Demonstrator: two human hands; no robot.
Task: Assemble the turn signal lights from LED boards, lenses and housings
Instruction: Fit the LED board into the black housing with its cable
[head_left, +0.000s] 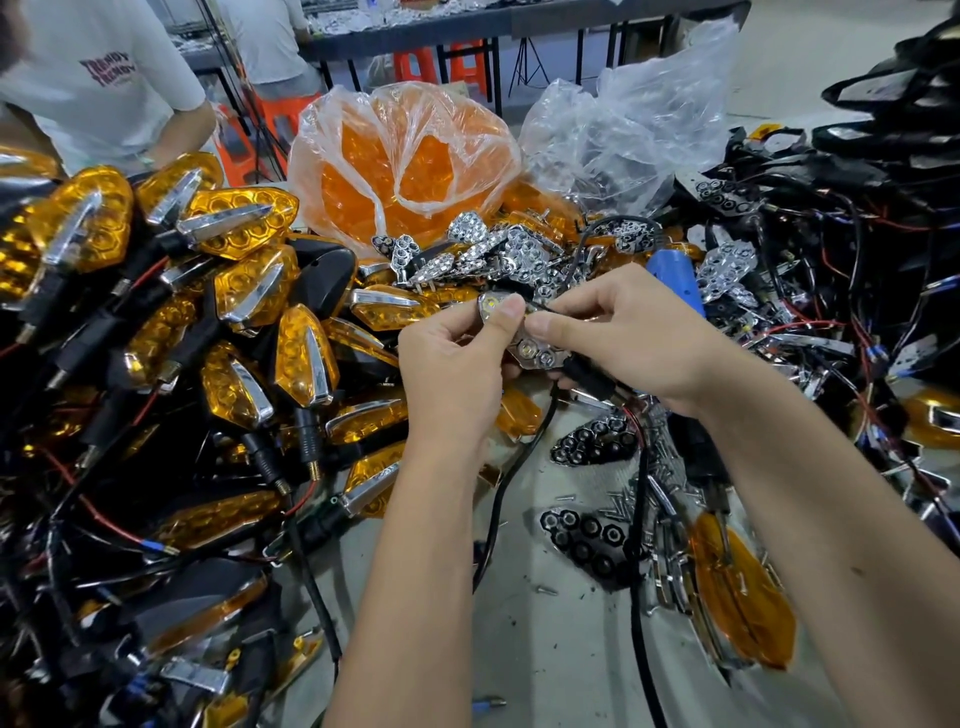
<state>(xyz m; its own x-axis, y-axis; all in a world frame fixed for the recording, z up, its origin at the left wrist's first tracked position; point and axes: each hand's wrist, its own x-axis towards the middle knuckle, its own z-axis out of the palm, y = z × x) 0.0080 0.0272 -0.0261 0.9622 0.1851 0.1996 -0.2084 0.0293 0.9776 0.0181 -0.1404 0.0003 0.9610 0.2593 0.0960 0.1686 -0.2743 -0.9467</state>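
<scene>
Both hands are on one chrome reflector piece (530, 338): left hand (457, 364) pinching its top, right hand (618, 338) gripping its side.

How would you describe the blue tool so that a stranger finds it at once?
Start at the clear plastic bag at the back. Just below it, behind the right hand, a blue tool lies among shiny chrome reflectors. It is the only large blue thing there.
</scene>
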